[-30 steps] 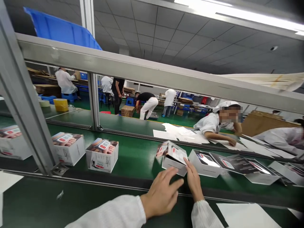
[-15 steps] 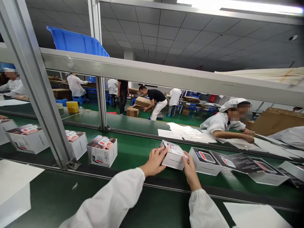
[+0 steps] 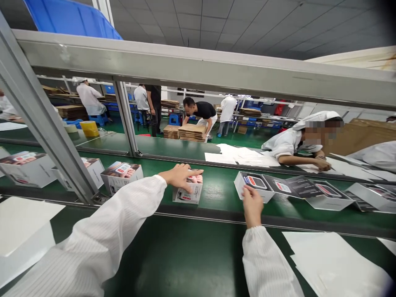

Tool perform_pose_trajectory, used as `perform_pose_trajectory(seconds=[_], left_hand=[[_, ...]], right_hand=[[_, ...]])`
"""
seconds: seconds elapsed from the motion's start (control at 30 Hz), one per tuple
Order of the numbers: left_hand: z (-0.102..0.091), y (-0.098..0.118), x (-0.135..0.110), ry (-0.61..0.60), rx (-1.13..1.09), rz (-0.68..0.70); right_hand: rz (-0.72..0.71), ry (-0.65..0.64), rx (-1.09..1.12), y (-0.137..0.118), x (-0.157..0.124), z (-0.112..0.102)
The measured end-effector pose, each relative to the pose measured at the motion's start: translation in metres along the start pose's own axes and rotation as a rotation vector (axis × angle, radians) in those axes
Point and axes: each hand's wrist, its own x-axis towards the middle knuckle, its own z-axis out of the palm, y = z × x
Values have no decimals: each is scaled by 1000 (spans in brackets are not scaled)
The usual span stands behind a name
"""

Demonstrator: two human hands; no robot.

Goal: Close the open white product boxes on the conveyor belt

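Left hand [image 3: 178,177], fingers spread apart over a closed box [image 3: 189,196] standing on the green conveyor [image 3: 216,189], could skew it by pushing off-centre; right hand [image 3: 253,206], grip indeterminable, is at the open box [image 3: 267,195], which a careless tug might tip.

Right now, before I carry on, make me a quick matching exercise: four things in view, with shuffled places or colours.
1. left hand
2. right hand
3. blue bin
4. tape roll

A. yellow
B. at the near side of an open box
C. above the pale beam
D. on a closed box

Pairs: 1-D, 2-B, 3-C, 4-A
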Motion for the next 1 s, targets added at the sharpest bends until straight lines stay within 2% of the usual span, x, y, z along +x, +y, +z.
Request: perform_pose_trajectory(seconds=[0.07,0.13,0.2,0.3,0.47,0.67,0.77,0.87,0.93,1.0], left_hand=[[-2,-9,-9,-36,-33,-26],[-4,-16,-17,-57,-44,-23],[-5,-22,-24,-57,-41,7],[-4,-29,-34,-49,-43,15],[-4,-39,-46,-76,-66,-45],[1,-54,-57,-52,-45,-48],[1,-40,-61,83,-36,-36],[-2,-5,-57,297,-76,12],[-1,20,-44,404,-113,47],[7,41,-20,468,-158,67]], right_hand=[[-5,251,-47,18,16,-22],[45,362,-17,30,32,-33],[169,354,80,32,45,-33],[321,325,207,25,63,-21],[300,314,243,18,81,-14],[262,118,269,13,84,-16],[91,40,249,4,73,-11],[-131,-84,49,-6,54,-6],[-240,-188,-103,-12,40,-2],[-296,-293,-232,-15,28,1]])
